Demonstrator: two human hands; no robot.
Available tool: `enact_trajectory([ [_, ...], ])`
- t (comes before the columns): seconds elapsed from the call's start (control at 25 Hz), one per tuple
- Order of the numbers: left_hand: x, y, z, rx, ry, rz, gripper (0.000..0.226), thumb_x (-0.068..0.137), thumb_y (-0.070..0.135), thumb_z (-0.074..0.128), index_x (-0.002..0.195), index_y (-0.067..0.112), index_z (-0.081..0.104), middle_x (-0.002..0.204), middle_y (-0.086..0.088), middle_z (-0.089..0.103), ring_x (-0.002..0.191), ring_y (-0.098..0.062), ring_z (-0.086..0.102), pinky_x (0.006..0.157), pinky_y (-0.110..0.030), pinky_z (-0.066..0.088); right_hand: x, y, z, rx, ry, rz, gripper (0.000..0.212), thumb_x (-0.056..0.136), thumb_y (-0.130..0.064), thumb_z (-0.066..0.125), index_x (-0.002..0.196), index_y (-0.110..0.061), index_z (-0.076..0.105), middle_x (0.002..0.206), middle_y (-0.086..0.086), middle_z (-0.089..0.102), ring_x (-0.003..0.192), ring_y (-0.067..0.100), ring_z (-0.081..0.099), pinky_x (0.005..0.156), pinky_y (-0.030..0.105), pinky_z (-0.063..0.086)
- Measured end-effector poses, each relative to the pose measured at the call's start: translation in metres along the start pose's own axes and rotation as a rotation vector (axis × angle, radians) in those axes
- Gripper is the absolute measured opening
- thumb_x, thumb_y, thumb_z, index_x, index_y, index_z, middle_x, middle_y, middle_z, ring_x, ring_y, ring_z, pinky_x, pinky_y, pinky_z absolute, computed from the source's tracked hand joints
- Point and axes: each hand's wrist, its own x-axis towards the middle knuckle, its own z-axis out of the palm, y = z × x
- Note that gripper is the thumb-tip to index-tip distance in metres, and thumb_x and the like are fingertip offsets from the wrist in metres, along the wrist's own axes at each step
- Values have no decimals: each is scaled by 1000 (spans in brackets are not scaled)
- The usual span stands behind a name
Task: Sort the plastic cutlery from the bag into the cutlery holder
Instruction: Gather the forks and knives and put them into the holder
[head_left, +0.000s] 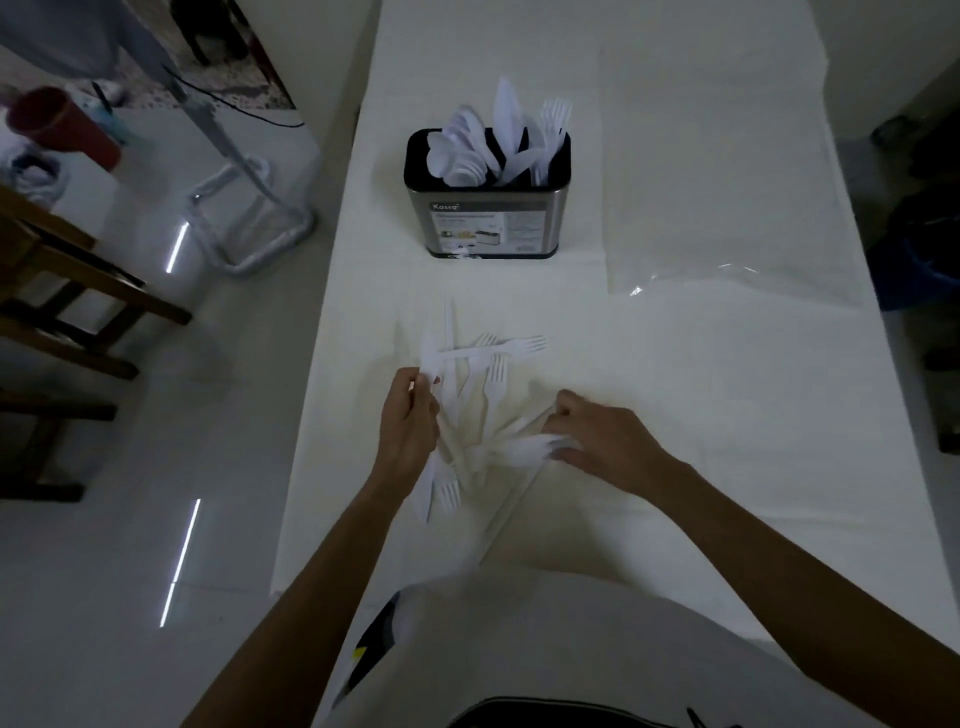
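A: Item one, fingers?

B: Left hand (408, 421): fingers (423, 382) closed narrowly on white cutlery, a knife (427, 358) sticking up past the fingertips. More pieces, a fork (448, 491) among them, show below the wrist; whether these are held or lying under the hand, cannot tell. Right hand (605, 441): fingers (563, 410) curled down onto the pile, pinched on the blurred head of a spoon (535, 447).

A: Item two, the pile?

B: Loose cutlery pile (480, 410), all white plastic, on the worktop (727, 389) between the two hands, toward the near edge and left of the middle. Forks lie crossed over one another; the topmost one (498, 349) lies sideways with tines toward the right edge. Exact count cannot be told, white on white.

A: Item three, the holder?

B: Holder (488, 218): metal body, black rim, printed label facing the near edge. Upright, well beyond the pile, toward the far edge. Contents: spoons (457, 156) in the left part, knives (506, 122) in the middle, forks (555, 122) at the right, all heads up.

A: Item four, the bag?

B: Bag (727, 280): clear plastic, flat on the worktop, right of the holder, near the right edge.

A: Surroundings?

B: Wooden chair (62, 291) on the floor off the left edge. Red cup (62, 124) far left.
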Motion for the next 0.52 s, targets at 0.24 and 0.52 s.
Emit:
enact_trajectory([
  [0.24, -9, 26, 11, -151, -129, -117, 15, 93, 8, 52, 83, 9, 64, 80, -8, 63, 77, -18, 61, 67, -23, 55, -19, 11, -6, 364, 185, 284, 17, 98, -29, 41, 94, -13, 42, 80, 7, 61, 66, 23, 56, 58, 37, 43],
  [0.52, -25, 42, 35, -99, -361, -42, 12, 79, -2, 69, 73, 6, 63, 75, -13, 69, 63, -13, 68, 59, -21, 53, -29, -28, 2, 1148, 205, 497, 18, 102, -17, 31, 95, -8, 45, 81, 9, 66, 60, 14, 64, 55, 28, 49],
])
